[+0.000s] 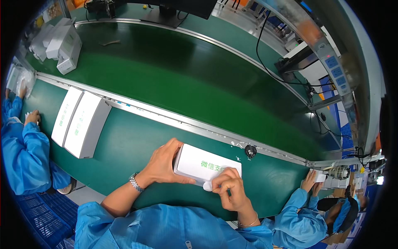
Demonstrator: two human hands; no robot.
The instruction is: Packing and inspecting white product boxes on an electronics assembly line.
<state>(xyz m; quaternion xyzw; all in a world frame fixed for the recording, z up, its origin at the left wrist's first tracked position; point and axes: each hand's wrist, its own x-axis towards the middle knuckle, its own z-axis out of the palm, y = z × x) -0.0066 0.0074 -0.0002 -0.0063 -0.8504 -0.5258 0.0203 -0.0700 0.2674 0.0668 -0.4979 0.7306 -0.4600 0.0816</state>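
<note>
Left hand (163, 162) is spread wide, gripping the left end of the white box (197, 157), thumb along the near edge. Right hand (229, 189) is curled up at the near right side, fingertips pinching a small white tab (207, 186). Box is over the green bench (137, 137), right in front of the chest. Can't tell if the tab's attached, and the right fingers hide some green print (210, 165)

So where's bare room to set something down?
Bare green bench lies between the two white boxes and the left hand; the green surface beyond the metal rail is bare midway. Crowded: its left end, with piled boxes.
</note>
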